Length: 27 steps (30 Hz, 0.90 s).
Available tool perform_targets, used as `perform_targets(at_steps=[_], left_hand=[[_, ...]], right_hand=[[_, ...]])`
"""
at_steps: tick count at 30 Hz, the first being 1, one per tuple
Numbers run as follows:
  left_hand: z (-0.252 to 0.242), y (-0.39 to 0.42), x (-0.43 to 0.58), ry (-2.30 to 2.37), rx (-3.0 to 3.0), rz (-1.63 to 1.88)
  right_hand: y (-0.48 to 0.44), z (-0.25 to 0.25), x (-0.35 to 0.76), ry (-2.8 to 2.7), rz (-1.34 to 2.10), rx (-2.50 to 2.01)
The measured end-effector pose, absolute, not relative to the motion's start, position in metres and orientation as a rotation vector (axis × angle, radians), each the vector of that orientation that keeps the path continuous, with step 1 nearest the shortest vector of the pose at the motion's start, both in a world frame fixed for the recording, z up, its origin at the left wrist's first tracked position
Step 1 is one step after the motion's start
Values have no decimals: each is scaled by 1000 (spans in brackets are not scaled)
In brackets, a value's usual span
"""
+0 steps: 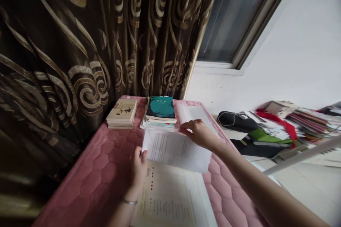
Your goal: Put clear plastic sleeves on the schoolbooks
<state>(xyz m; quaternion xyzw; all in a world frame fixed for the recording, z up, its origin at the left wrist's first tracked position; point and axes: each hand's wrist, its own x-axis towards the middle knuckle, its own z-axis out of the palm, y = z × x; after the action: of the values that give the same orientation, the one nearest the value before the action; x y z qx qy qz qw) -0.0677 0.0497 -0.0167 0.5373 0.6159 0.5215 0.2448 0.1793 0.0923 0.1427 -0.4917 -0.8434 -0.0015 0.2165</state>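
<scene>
Both my hands lift a white printed sheet of paper (176, 150) above a pink quilted mattress (93, 170). My left hand (139, 169) grips the sheet's lower left edge, with a silver bracelet (129, 201) on its wrist. My right hand (198, 134) pinches the upper right edge. Under the raised sheet lies a cream printed page with red dots (170, 198), partly hidden by it. Farther along the mattress sit a stack of beige books (122, 113) and a teal book (161, 109) on other papers. A translucent plastic sleeve (191, 113) lies near my right hand.
A dark brown curtain with gold swirls (80, 53) hangs along the mattress's left side. Beyond its far right edge are a white wall and window frame (239, 21). A cluttered desk (266, 131) holds a black bag, red ribbon, and books. A white rail (301, 156) crosses the right.
</scene>
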Motion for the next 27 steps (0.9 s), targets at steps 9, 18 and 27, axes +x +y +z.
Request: perform_targets(at_steps=[9,18,27], left_hand=[[-15,49,-67,1697,1479,1434],[-8,45,-64,1597,1340,1495],[-6,45,-63,1583,1199,1497]], right_hand=[[97,164,186,-2347,627,-1308],[90,150,185,-2296,638,-1470],[86,136,233,-2203,420,-1664]])
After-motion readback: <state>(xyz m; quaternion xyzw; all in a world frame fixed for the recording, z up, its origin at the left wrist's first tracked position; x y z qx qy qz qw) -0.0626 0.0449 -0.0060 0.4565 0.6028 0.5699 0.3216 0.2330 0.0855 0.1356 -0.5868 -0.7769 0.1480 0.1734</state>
